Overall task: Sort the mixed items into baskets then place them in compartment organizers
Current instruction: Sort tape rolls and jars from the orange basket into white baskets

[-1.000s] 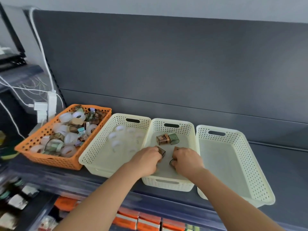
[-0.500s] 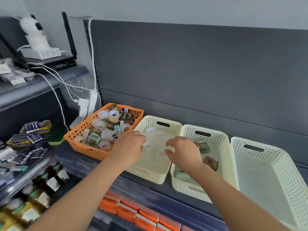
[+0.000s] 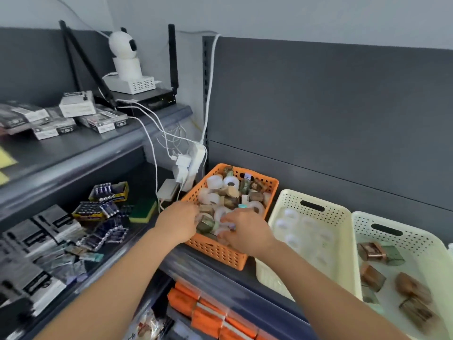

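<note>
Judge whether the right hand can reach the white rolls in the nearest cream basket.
Probably yes: the cream perforated plastic basket is open-topped and next to the right hand; nothing covers the white rolls.

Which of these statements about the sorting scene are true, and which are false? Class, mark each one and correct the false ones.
1. The left hand and right hand are in the orange basket. True.
2. The orange basket is empty. False: it holds mixed items.
3. The near cream basket, beside the orange one, holds white rolls. True.
4. The far cream basket holds nothing. False: brown boxes lie in it.
</note>
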Tool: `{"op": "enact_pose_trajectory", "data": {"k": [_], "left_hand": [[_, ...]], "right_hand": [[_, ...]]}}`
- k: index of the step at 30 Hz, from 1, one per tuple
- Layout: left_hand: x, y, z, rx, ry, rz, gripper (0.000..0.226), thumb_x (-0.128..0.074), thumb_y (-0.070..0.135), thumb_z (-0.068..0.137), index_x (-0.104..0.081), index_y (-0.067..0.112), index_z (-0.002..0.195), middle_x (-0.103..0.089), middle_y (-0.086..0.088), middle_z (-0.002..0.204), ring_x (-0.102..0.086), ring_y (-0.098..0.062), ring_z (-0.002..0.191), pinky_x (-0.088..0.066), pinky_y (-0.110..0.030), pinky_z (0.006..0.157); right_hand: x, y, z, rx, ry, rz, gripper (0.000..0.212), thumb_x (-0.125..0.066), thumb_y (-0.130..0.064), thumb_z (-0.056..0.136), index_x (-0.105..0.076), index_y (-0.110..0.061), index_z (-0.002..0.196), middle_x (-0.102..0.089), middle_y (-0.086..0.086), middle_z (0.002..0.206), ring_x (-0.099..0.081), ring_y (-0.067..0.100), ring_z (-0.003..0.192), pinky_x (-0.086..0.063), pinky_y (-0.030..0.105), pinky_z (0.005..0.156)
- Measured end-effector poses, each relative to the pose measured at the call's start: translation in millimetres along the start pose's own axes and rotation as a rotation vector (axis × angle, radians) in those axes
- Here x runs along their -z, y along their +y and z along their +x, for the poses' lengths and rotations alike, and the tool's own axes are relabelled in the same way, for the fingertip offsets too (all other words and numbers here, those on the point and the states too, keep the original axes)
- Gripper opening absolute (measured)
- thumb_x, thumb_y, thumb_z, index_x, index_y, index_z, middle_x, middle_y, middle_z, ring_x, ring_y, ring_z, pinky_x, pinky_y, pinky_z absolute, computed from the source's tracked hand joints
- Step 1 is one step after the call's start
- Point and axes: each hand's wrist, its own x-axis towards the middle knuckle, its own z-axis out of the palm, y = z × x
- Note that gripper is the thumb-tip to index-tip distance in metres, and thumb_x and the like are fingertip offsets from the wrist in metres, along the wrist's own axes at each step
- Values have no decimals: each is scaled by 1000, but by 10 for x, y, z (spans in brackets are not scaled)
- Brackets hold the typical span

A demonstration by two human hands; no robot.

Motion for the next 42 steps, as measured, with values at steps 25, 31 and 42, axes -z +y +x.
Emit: {"op": "enact_pose_trajectory", "data": {"k": [25,31,42], "left_hand": [[-412,-103,724,-138,65,-42,27,-61,26,89,-59,19,115,-55,-2,112,-50,-19,104,-47,-33,86],[-307,-16,702,-102,113,-150,16,-56,24,93,-55,17,107,-60,-2,103,-57,-17,88,-45,-30,69],[34,1206,281,-254,249,-636,33,-57,26,95,-57,22,128,-62,4,122,-56,-11,110,-43,-24,88]], "right_hand": [[-167,148,232,-325,118,36,26,-58,-36,82,-62,-19,101,-64,1,91,-60,22,86,-53,33,71],[-69,239,2,-280,271,150,33,-62,-33,83,-62,-22,114,-63,-1,107,-59,16,95,-48,24,77],[367,878,-888,-372,530,310,29,-74,-31,79,-68,-22,106,-61,-7,92,-59,5,79,-52,21,72]]}}
